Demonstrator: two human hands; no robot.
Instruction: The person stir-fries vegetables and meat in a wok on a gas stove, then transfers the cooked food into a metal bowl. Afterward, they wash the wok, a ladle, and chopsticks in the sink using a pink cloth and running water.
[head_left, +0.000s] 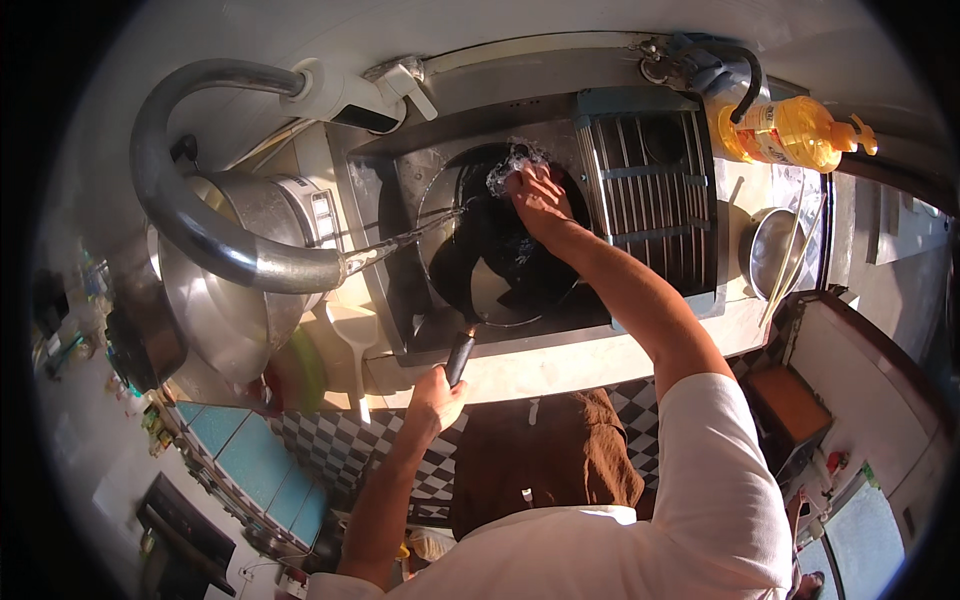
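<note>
A dark wok (495, 277) sits in the stainless steel sink (405, 315) with water in it. Its black handle (460, 358) points towards me over the front rim, and my left hand (436, 399) is closed around it. Inside the wok, my right hand (536, 199) reaches to the far wall, where glinting, splashed water surrounds the fingertips. Whether something lies under those fingers is hidden. From the grey curved faucet spout (300, 268) at the left, a water stream (409, 236) runs into the wok.
A slatted drying rack (652, 202) covers the sink's right side. Beyond it are a yellow pump bottle (784, 135), a steel bowl (772, 251) and chopsticks (789, 274). Left of the sink lie a white spatula (354, 330) and large metal cookware (225, 300). The faucet's white body (341, 94) stands behind.
</note>
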